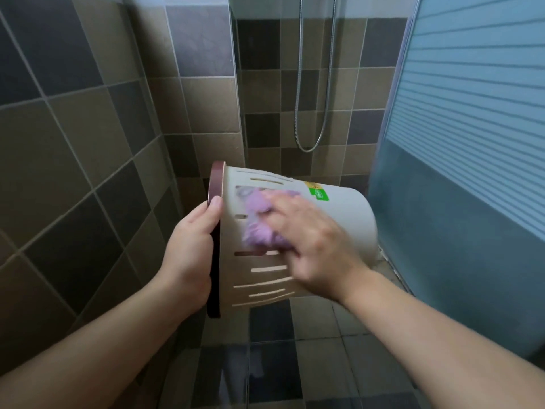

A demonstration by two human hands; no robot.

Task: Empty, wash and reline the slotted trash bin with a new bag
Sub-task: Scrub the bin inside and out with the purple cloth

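Note:
A cream slotted trash bin with a dark red rim is held on its side in mid-air, mouth to the left, base to the right. My left hand grips the rim, thumb on top. My right hand holds a purple cloth pressed against the bin's slotted side wall; hand and cloth are motion-blurred. A green and yellow sticker sits on the wall near the base. The inside of the bin is hidden.
Tiled walls close in at the left and behind. A metal shower hose hangs behind a glass panel. A frosted striped glass door stands at the right. The tiled floor lies below.

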